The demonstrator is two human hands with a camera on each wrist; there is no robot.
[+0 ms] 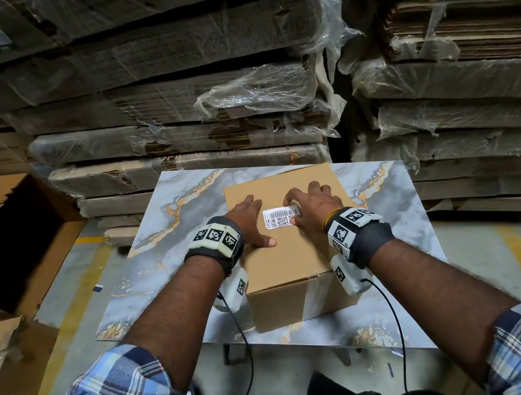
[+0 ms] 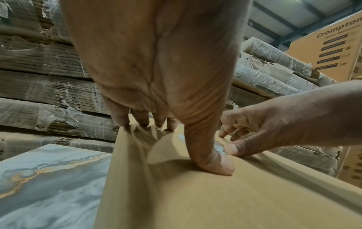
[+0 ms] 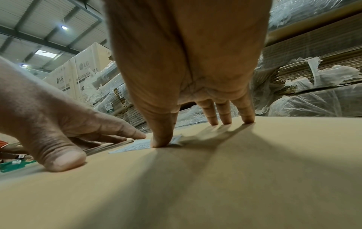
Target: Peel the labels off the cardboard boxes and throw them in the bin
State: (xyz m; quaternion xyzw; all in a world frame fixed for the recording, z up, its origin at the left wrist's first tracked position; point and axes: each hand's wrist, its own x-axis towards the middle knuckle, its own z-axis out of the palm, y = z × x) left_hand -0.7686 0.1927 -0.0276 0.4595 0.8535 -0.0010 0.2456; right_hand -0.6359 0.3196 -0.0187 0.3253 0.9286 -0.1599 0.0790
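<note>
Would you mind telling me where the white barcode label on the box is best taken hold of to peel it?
Probably at the label's right end, coming from the right. It lies flat on top of the cardboard box, so only an edge offers purchase, and the right hand already has its thumb on the near right corner. The left hand rests on the box to its left, steadying it.

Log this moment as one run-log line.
stage: starting peel | left hand: flat on brown cardboard box, steadying | right hand: thumb at edge of white barcode label | label: still stuck
</note>
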